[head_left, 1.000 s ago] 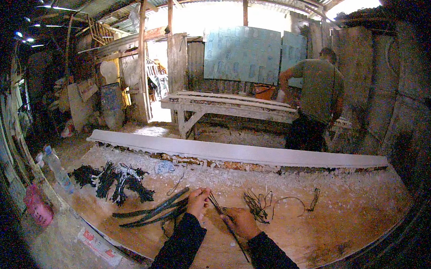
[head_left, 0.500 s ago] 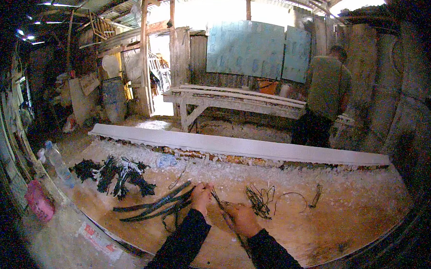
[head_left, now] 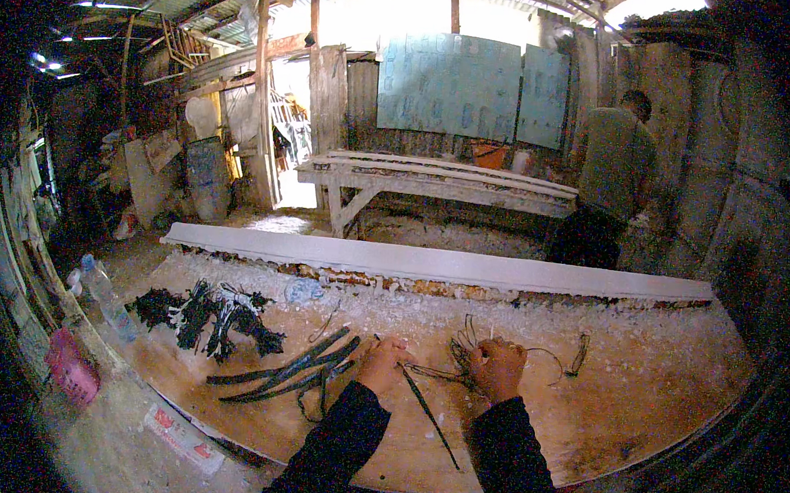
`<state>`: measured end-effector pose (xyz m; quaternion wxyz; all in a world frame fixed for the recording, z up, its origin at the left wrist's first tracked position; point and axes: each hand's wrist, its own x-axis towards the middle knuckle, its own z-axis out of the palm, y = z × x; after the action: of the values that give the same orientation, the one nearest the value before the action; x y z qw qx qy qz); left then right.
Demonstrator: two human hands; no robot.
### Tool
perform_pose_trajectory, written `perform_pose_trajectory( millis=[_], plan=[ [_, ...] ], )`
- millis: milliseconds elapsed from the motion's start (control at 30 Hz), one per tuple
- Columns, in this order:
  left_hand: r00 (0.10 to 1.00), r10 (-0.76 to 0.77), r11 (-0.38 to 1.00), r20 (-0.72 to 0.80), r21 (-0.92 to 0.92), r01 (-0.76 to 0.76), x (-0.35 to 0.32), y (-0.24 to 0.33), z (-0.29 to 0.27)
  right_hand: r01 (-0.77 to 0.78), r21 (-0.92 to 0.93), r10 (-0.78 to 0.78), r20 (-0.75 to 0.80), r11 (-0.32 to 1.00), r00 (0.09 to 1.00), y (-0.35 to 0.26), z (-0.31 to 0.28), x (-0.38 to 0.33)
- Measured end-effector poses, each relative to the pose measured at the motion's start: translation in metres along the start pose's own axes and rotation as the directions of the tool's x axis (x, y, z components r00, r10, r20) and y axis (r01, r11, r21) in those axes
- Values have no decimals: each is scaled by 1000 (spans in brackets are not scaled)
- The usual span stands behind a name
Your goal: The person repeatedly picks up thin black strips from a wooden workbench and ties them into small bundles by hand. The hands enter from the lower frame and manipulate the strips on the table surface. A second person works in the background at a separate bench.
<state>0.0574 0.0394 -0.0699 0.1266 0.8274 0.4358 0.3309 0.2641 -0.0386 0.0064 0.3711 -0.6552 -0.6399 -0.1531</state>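
My left hand [head_left: 384, 369] is closed over the middle of the board, pinching one end of a thin black strip [head_left: 429, 417]. That strip slants down across the wood toward the near edge. Dark thin string [head_left: 438, 373] stretches between my hands. My right hand [head_left: 498, 371] has its fingers bent together around the string, next to a loose tangle of the same string [head_left: 464, 338] partly hidden behind it. Several flat black strips [head_left: 284, 374] lie beside my left hand. Farther left are bunches of black and whitish tied strands [head_left: 211, 318].
A long white plaster-like bar [head_left: 429, 264] crosses the far side of the worktable [head_left: 581, 431]. A clear plastic bottle [head_left: 106, 296] and a pink bundle [head_left: 73, 367] are at left. Beyond stands a white-crusted bench [head_left: 442, 182], with a person [head_left: 614, 172] at its right end.
My right hand has moved right and a little up, away from my left hand, drawing string out between them. The person behind has shifted slightly right.
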Motion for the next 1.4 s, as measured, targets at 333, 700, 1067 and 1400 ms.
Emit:
perform_pose_trajectory(
  millis=[333, 700, 1067, 1400],
  plan=[
    [995, 16, 998, 97, -57, -11, -2, 11, -21, -33, 22, 36, -158, 999, 987, 6, 3, 0],
    [956, 70, 990, 285, 95, -101, -5, 19, -16, 249, 59, -254, 110, 967, 961, -12, 24, -16],
    [968, 114, 983, 222, 114, -142, -2, 7, -8, 341, 122, -349, 556, 932, 755, -36, 6, -20],
    [964, 86, 996, 253, -44, -77, 0, -1, -7, 59, 320, -237, 555, 946, 797, -65, -25, -24]
  ],
)
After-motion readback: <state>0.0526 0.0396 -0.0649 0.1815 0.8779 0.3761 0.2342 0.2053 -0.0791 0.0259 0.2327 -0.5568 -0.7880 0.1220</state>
